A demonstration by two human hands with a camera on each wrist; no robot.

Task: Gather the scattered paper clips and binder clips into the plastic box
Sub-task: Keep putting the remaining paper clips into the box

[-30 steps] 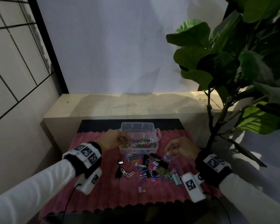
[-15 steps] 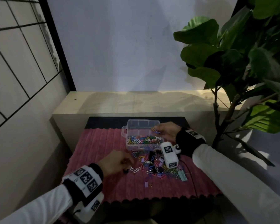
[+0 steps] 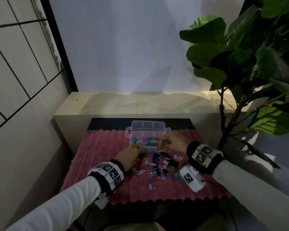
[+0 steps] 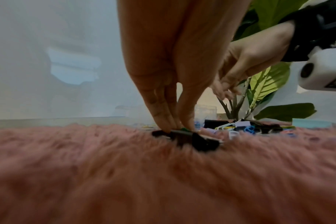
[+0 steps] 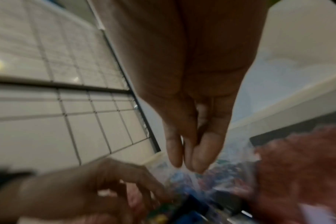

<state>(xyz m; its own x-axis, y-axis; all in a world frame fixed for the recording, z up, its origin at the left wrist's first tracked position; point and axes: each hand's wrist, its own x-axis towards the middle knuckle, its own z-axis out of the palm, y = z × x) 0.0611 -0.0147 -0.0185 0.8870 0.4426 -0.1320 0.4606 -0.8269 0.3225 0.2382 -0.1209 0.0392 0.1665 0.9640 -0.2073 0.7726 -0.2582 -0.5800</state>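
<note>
1. Pink ribbed mat (image 3: 97, 164) carries clear plastic box (image 3: 147, 130), part-filled with paper clips (image 3: 144, 141); scattered clips (image 3: 158, 165) just before it.
2. Left hand (image 3: 128, 155): fingertips (image 4: 164, 122) pinch black binder clip (image 4: 194, 138) on mat.
3. Right hand (image 3: 173, 141) over box's near edge, fingertips (image 5: 199, 157) together; contents indiscernible.

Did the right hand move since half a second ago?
Yes. The right hand pulled back from over the plastic box toward the box's near right corner, by the loose clips.

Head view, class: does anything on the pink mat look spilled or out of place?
Yes. A heap of coloured paper clips and binder clips lies loose on the pink mat, in front of the clear plastic box, which already holds many clips. One lilac clip sits apart, nearer the mat's front edge.
</note>
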